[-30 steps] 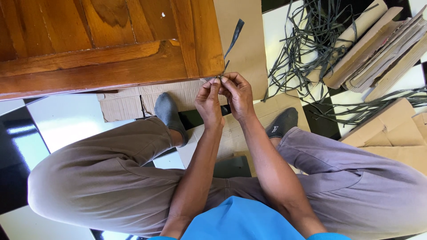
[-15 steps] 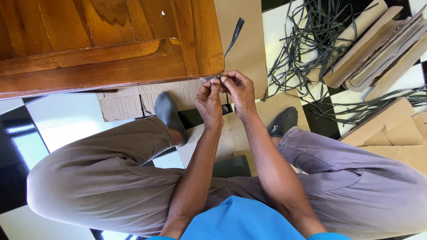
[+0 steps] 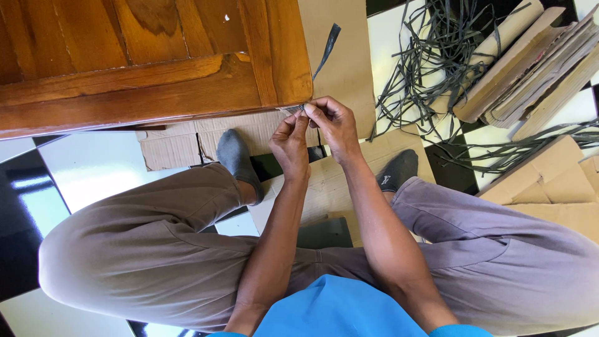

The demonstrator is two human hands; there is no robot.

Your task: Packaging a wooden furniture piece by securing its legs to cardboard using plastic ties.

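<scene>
Both hands at table corner (image 3: 293,93); left hand (image 3: 289,146) and right hand (image 3: 334,128) fingertips together, pinched on thin dark strip (image 3: 329,40). Strip long axis up and right from the pinch, over cardboard; right hand nearer free end. Flat, narrow, grey-black, slightly twisted

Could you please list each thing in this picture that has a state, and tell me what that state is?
left hand: fingertips pinched on the dark strip
right hand: fingertips pinched on the dark strip
dark strip: one end held at the table corner, the other sticking up free
wooden table: corner beside the hands
loose strips: tangled heap on the floor
cardboard sheets: flattened, stacked
</scene>
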